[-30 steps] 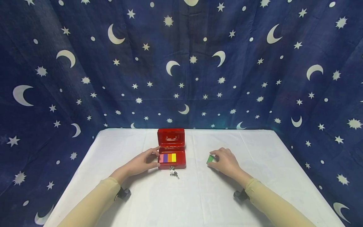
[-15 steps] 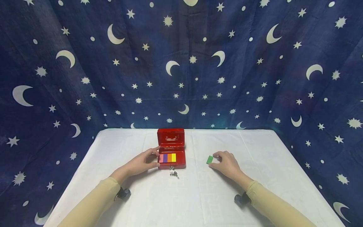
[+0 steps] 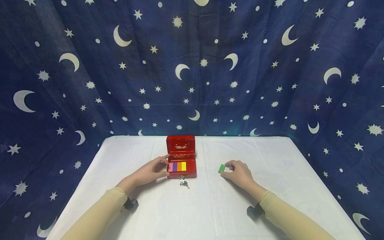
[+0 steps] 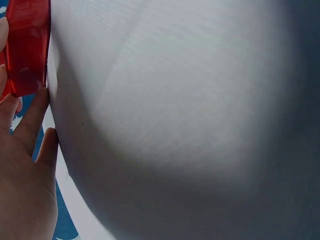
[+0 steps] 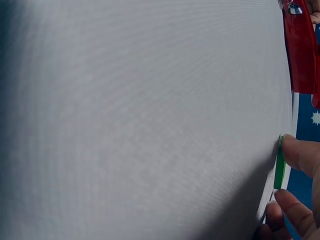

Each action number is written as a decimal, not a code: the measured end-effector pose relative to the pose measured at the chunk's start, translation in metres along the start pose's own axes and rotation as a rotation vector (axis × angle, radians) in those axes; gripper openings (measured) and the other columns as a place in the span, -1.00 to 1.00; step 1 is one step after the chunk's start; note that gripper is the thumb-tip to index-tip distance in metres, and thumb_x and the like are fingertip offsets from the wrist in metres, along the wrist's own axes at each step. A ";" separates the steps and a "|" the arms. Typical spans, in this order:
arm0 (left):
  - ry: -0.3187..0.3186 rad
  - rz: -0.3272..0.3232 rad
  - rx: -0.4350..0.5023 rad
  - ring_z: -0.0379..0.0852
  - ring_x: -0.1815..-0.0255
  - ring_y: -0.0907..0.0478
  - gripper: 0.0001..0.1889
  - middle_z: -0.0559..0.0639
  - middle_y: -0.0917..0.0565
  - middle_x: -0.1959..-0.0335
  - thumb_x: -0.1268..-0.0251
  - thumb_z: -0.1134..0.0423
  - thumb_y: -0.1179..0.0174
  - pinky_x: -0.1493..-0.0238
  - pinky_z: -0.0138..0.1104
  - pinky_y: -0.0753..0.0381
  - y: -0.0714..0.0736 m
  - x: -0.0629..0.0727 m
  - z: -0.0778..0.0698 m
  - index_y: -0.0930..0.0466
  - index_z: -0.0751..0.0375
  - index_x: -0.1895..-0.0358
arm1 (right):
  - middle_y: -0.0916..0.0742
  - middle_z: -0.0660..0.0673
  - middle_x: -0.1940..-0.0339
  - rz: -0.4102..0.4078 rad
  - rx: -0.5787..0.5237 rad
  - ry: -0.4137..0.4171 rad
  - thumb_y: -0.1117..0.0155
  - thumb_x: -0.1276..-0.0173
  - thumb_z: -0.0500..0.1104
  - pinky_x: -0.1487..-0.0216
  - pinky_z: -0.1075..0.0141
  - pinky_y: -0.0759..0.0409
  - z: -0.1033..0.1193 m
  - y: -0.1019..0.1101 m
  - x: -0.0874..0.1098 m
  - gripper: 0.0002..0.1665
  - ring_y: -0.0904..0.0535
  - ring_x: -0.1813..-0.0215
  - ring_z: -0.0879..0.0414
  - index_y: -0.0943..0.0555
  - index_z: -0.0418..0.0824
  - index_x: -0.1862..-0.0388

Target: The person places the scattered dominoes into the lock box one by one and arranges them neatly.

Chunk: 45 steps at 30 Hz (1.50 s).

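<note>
A red cash box (image 3: pixel 191 168) stands with its lid raised. Inside it, pink, purple, orange and yellow blocks (image 3: pixel 179 166) lie side by side. My left hand (image 3: pixel 150 171) holds the box's left side, thumb at the front corner and fingers farther back; the left wrist view shows those fingers against the red wall (image 4: pixel 27 50). To the right of the box, my right hand (image 3: pixel 240 173) pinches a small green block (image 3: pixel 221 168) by its ends, at the tabletop. In the right wrist view the thumb and a fingertip meet the ends of this thin green block (image 5: pixel 280 167).
A small lock with keys (image 3: pixel 183 182) hangs at the front of the box. White cloth (image 3: pixel 207 206) covers the table. Behind it hangs a dark blue curtain (image 3: pixel 210 110) with moons and stars. Each wrist wears a black camera (image 3: pixel 254 211).
My right hand has drawn back slightly to the right, and more of the green block's top shows now. The left hand and the cash box have stayed in place.
</note>
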<state>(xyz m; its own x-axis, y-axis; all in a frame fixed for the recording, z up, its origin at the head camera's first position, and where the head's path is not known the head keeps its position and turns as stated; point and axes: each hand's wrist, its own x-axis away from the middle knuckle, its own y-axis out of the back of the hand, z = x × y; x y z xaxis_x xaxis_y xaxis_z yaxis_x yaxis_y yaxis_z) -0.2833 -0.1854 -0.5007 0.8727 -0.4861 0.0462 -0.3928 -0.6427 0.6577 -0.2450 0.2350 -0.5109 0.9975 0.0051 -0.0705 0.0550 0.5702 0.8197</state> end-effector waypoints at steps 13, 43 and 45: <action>0.006 0.003 0.011 0.00 -0.63 -0.07 -0.50 -0.27 -0.19 -0.61 -0.24 -0.14 -0.43 -0.53 0.21 -0.03 0.000 0.001 -0.002 -0.48 -0.15 -0.15 | -0.68 -0.07 0.13 0.014 -0.001 -0.025 -0.57 -0.16 0.13 0.00 0.02 -0.50 0.002 0.001 0.002 -0.40 -0.52 0.05 -0.03 -0.68 -0.19 -0.06; 0.022 -0.002 0.005 -0.08 -0.62 -0.09 -0.49 -0.37 -0.19 -0.59 -0.21 -0.19 -0.43 -0.54 0.18 -0.06 -0.001 -0.001 0.001 -0.49 -0.19 -0.14 | -0.66 -0.06 0.17 -0.002 0.025 -0.017 -0.57 -0.16 0.11 0.03 0.02 -0.50 0.008 0.002 0.005 -0.43 -0.50 0.09 -0.02 -0.67 -0.19 -0.02; 0.021 -0.001 0.006 -0.08 -0.62 -0.10 -0.50 -0.37 -0.19 -0.59 -0.22 -0.18 -0.43 -0.54 0.18 -0.06 -0.001 0.000 0.001 -0.49 -0.19 -0.15 | -0.66 -0.06 0.17 -0.003 0.026 -0.017 -0.57 -0.16 0.11 0.02 0.02 -0.49 0.007 0.001 0.005 -0.44 -0.50 0.09 -0.02 -0.67 -0.19 -0.02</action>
<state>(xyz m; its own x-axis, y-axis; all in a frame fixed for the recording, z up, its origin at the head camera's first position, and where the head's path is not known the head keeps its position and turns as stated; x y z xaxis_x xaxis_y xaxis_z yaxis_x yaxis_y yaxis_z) -0.2832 -0.1848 -0.5021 0.8791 -0.4727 0.0616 -0.3935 -0.6466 0.6535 -0.2398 0.2296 -0.5060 0.9979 -0.0104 -0.0639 0.0591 0.5490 0.8337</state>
